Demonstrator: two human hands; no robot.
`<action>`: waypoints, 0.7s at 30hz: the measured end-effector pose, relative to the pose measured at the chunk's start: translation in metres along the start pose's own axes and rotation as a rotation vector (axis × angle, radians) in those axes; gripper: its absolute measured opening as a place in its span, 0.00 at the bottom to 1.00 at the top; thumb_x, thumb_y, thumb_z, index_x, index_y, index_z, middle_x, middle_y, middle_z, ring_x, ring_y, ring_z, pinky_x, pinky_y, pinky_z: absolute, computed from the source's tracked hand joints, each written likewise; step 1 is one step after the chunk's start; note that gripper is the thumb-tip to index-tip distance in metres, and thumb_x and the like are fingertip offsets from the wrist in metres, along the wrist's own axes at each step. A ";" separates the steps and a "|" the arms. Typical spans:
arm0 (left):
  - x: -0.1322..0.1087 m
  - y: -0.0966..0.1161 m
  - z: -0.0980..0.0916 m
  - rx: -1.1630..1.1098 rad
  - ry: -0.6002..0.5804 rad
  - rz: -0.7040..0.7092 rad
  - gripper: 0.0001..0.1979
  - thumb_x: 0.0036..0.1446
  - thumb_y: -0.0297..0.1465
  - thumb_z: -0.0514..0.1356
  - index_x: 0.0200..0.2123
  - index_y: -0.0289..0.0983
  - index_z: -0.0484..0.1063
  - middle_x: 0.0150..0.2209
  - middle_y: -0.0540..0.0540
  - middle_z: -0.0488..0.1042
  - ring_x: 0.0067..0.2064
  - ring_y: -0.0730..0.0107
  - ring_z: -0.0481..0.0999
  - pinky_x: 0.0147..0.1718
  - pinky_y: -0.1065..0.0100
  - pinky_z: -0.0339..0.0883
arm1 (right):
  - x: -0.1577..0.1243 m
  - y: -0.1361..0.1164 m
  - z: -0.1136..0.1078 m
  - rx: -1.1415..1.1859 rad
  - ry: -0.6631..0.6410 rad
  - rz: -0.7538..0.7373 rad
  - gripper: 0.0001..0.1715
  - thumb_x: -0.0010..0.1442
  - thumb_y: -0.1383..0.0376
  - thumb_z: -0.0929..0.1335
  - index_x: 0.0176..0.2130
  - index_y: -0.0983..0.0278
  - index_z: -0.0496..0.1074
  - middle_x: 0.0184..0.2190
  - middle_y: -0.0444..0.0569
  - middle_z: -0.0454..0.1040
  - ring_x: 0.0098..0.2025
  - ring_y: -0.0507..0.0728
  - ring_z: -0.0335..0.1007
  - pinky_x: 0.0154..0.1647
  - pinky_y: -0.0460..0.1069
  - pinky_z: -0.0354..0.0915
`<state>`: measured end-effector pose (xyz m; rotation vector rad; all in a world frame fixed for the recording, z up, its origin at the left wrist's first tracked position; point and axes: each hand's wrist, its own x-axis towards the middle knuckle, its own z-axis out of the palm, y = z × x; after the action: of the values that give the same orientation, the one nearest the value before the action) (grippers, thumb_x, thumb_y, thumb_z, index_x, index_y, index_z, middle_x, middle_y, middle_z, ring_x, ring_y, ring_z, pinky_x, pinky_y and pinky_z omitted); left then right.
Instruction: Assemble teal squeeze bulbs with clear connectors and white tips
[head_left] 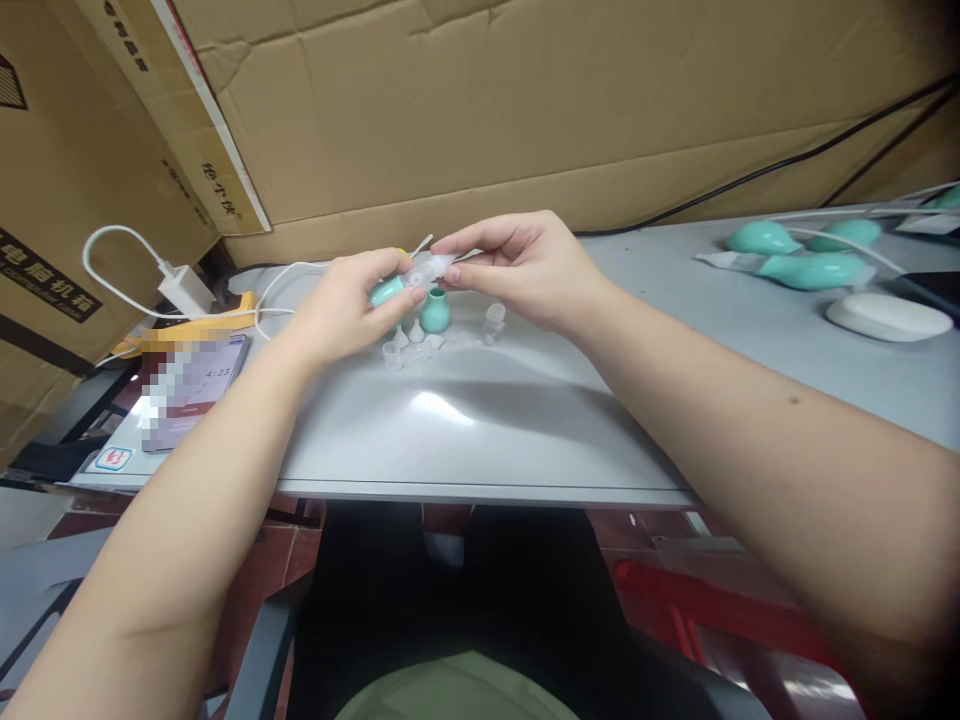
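My left hand [360, 295] is closed around a teal squeeze bulb [386, 291] with a clear plastic piece at its end. Across from it, my right hand [517, 265] pinches a translucent white tip [444, 266] between thumb and fingers. The tip meets the clear piece; whether they are joined, I cannot tell. Just below the hands a second teal bulb [435, 313] stands upright, its opening facing up. Small white cone-shaped tips [416, 331] stand beside it. Around them lie a clear plastic cup-like piece [391, 355] and another clear plastic part [493, 322].
Several teal bulbs [817, 270] and a white oval object [889, 316] lie at the right of the grey table [480, 450]. On the left are a phone [202, 390], an orange power strip [199, 328] and a white charger [186, 291]. Cardboard [525, 110] walls the back.
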<state>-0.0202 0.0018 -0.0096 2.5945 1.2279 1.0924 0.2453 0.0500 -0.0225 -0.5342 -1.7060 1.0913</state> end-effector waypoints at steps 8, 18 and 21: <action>0.002 0.003 -0.002 -0.009 -0.016 0.026 0.14 0.76 0.43 0.64 0.47 0.40 0.85 0.40 0.46 0.87 0.40 0.62 0.82 0.45 0.61 0.75 | -0.002 0.003 0.000 -0.108 -0.040 -0.087 0.30 0.58 0.42 0.93 0.48 0.56 0.94 0.48 0.51 0.96 0.51 0.67 0.94 0.60 0.64 0.94; 0.002 0.002 0.000 0.000 -0.028 0.014 0.14 0.74 0.43 0.65 0.44 0.40 0.84 0.38 0.47 0.86 0.39 0.61 0.81 0.43 0.60 0.72 | -0.003 0.001 0.000 -0.187 -0.050 -0.123 0.15 0.64 0.55 0.90 0.47 0.57 0.96 0.45 0.51 0.96 0.48 0.67 0.94 0.55 0.62 0.93; 0.001 0.001 0.000 0.002 -0.030 0.014 0.14 0.74 0.44 0.65 0.44 0.40 0.84 0.39 0.46 0.86 0.40 0.60 0.82 0.44 0.59 0.72 | -0.004 0.000 0.000 -0.221 -0.051 -0.143 0.14 0.65 0.55 0.89 0.47 0.57 0.96 0.46 0.50 0.96 0.49 0.67 0.94 0.56 0.63 0.92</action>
<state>-0.0186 0.0019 -0.0085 2.6156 1.2067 1.0508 0.2472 0.0472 -0.0243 -0.5163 -1.8921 0.8266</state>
